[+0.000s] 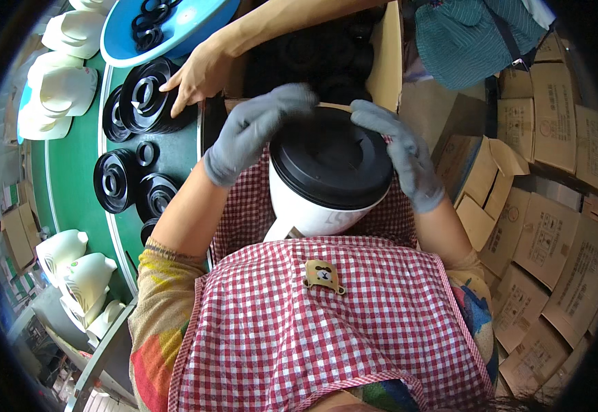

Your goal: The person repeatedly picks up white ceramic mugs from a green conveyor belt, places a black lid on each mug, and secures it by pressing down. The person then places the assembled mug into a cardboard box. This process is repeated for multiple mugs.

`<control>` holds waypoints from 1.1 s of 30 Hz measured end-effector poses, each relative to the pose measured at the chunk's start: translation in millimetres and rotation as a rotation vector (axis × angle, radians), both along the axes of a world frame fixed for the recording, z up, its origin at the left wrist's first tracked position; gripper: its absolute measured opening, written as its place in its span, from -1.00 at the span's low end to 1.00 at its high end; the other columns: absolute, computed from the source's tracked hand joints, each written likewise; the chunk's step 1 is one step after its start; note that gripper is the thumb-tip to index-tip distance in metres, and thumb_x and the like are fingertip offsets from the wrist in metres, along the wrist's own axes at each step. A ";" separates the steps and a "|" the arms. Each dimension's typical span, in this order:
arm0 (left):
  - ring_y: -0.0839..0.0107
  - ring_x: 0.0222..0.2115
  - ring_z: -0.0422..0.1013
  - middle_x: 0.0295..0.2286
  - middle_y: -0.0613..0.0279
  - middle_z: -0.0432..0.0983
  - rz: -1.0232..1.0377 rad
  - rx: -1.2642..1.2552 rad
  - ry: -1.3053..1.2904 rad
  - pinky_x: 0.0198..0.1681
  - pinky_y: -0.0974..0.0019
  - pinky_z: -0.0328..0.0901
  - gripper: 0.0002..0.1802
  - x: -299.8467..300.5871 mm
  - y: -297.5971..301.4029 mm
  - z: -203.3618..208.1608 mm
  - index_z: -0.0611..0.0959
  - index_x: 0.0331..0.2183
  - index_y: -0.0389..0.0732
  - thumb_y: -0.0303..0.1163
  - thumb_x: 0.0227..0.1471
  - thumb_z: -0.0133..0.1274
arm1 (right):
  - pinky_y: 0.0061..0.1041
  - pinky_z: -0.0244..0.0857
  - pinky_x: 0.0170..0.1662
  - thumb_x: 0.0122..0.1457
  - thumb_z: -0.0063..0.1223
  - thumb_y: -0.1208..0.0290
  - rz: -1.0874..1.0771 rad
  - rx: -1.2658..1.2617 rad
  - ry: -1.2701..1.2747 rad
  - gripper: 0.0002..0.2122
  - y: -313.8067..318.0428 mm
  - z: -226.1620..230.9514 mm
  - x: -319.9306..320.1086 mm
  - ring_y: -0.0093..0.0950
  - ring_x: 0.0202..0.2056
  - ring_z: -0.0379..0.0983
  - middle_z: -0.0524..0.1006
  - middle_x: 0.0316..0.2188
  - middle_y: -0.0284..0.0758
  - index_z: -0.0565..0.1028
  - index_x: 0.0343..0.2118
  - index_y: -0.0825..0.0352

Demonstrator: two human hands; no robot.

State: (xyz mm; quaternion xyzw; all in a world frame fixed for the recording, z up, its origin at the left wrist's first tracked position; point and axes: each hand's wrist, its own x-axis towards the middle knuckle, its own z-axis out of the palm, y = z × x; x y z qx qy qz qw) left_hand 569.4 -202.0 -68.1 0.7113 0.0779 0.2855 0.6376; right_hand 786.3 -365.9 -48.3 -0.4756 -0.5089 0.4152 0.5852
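Head view of a seated worker's gloved hands at a white vessel [299, 199]. The vessel lies at the centre, before the worker's red-and-white checked apron [326, 316], its round black top [326, 182] facing up and away; a white projection [282, 228] extends from its lower left side. The left hand [261, 130], in a grey glove, lies over the upper left of the black top, its fingers extended side by side, slightly bent and not closed around anything; the fingertips are blurred, and whether they touch the surface cannot be told. The right hand [402, 154], likewise gloved, stands at the upper right rim, fingers extended and unclosed, pointing up and inward; contact with the rim is likewise uncertain. Beyond the vessel, a cardboard carton [389, 62] contains dark parts. At upper left, a co-worker's bare hand [203, 72] reaches down, fingers spread, the index finger at a stack of black discs [149, 96] on the green table [72, 185]. Further black discs [115, 180] and a small black ring [147, 153] lie nearer the worker; a blue basin [199, 31] holds more rings [149, 36].
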 end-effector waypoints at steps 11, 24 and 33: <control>0.00 0.12 0.28 -0.08 -0.05 0.51 0.130 0.180 0.166 0.22 0.07 0.10 -0.66 -19.6 -42.0 11.5 0.64 -0.17 -0.36 -0.41 0.23 -0.20 | -0.24 -0.22 0.33 0.24 -0.27 0.42 0.193 0.074 -0.618 -0.65 5.0 -13.3 13.1 -0.23 0.21 0.21 0.38 0.14 -0.16 0.54 -0.02 0.22; 0.12 0.11 0.28 0.04 -0.09 0.40 -0.169 -0.481 -0.114 0.21 0.18 0.10 -0.55 5.3 -9.3 -54.9 0.58 -0.08 -0.40 -0.25 0.31 -0.25 | -0.16 0.01 0.25 0.33 -0.21 0.17 0.019 0.090 -0.775 -0.66 -19.6 26.5 -23.0 -0.26 0.14 0.30 0.47 0.04 -0.22 0.52 -0.02 0.22; -0.07 -0.03 0.41 -0.13 -0.15 0.51 0.287 0.655 0.398 0.07 0.06 0.27 -0.64 -20.2 -65.8 56.8 0.62 -0.18 -0.37 -0.34 0.01 0.06 | -0.28 -0.02 0.30 0.23 -0.18 0.05 0.359 -0.068 -0.154 -0.52 12.7 -38.5 23.5 -0.25 0.25 0.15 0.28 0.21 -0.14 0.49 0.04 0.30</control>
